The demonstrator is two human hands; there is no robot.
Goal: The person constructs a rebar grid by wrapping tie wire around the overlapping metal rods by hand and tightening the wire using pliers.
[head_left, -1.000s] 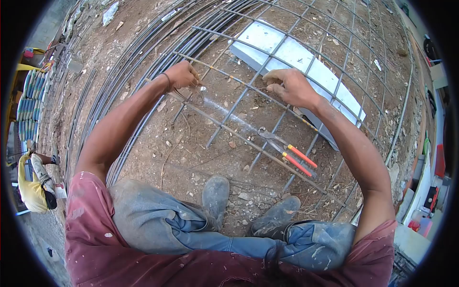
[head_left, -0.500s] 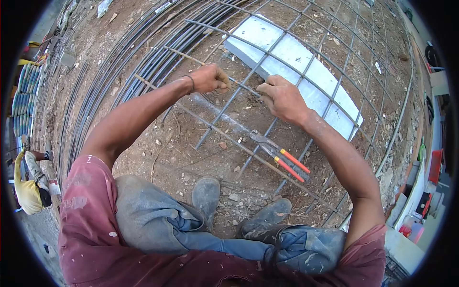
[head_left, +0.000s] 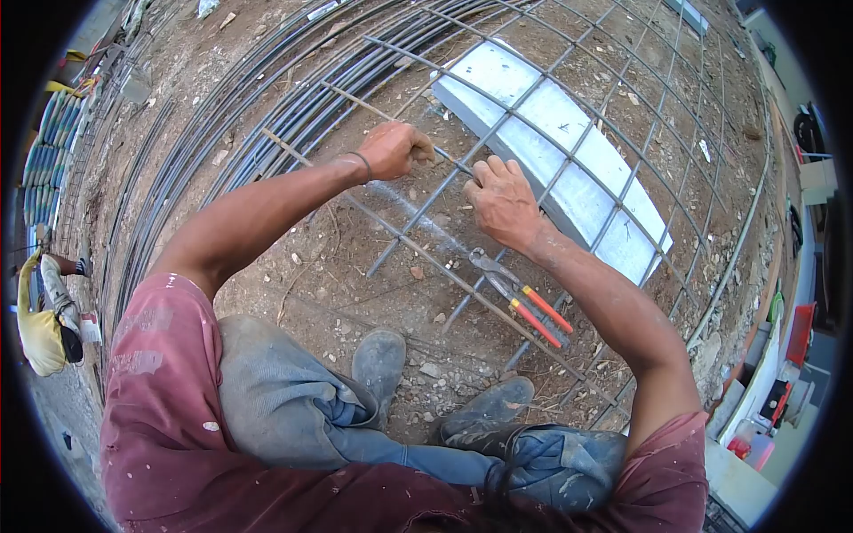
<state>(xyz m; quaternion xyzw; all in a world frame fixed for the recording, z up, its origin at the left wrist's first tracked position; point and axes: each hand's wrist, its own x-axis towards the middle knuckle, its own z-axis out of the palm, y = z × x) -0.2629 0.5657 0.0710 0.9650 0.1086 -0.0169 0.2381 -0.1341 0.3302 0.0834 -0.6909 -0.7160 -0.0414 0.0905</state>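
Observation:
Over the rebar grid (head_left: 569,160), my left hand (head_left: 395,151) is closed near a bar, its fingers bent together. What it pinches is too small to make out. My right hand (head_left: 505,202) is beside a bar crossing, right of my left hand, with its fingers curled and pressed toward the bar. Its fingertips and anything between them are partly hidden. Pincers with red and yellow handles (head_left: 533,320) rest on the grid just below my right hand. Beneath the grid, a pale flat slab (head_left: 569,133) lies on the soil.
Long loose bars (head_left: 240,98) curve across the upper left. My boots (head_left: 379,364) are on the soil below the grid. At the far left is another person in yellow (head_left: 43,333). A red container (head_left: 797,333) and other items line the right edge.
My left hand has moved right, closer to my right hand. My right hand has shifted down and left to the bar crossing. The view has also shifted slightly.

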